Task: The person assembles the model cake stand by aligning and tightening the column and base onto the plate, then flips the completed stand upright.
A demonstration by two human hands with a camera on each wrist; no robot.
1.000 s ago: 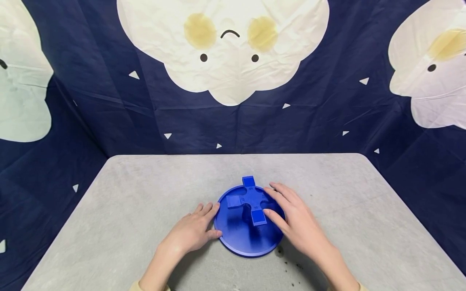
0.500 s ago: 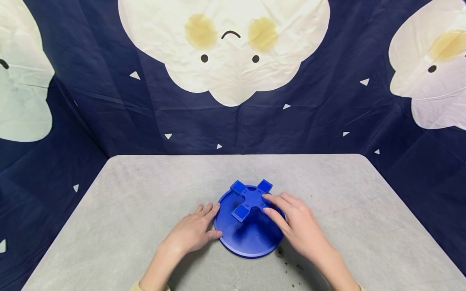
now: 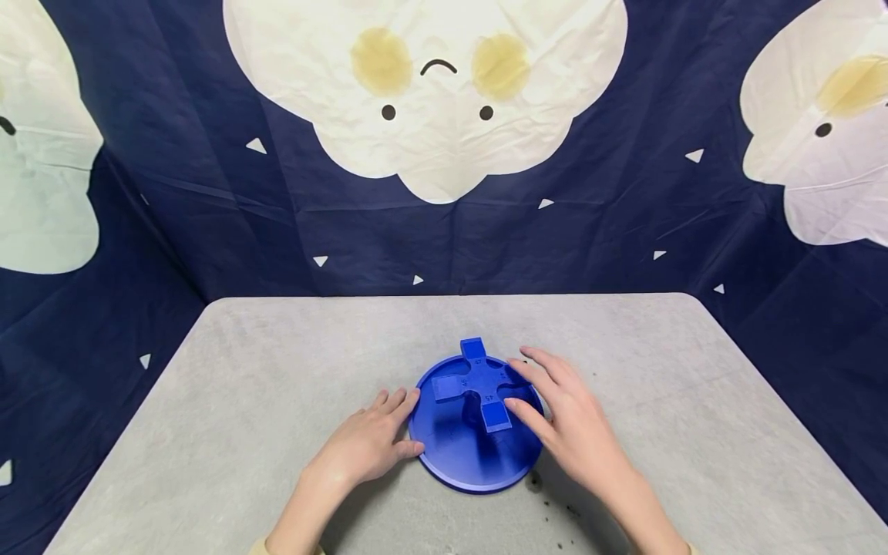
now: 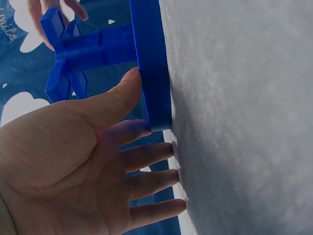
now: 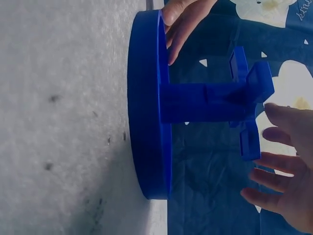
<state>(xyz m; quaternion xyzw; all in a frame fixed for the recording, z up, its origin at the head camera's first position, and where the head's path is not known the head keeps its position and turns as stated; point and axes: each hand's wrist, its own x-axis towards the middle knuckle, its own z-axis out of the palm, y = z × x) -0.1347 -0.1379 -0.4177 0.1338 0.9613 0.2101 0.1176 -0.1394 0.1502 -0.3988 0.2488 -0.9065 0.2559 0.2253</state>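
Observation:
A blue round base with a low raised rim lies on the table. From its middle rises a blue post, topped by a four-armed cross with small numbers on its arms. My left hand rests at the base's left edge; in the left wrist view its thumb lies on the rim and the other fingers extend straight to the table. Beside the cross, my right hand is spread loosely, its thumb tip right at the front arm and its fingers near the right arm, which they partly hide.
The grey table has small dark specks near the base's front right. A navy cloth with cloud faces and white triangles hangs behind the table and along both sides.
The cross has turned about a quarter turn clockwise, as seen from above. My right fingers have drawn in toward it, then spread again. The left hand and the base have stayed in place.

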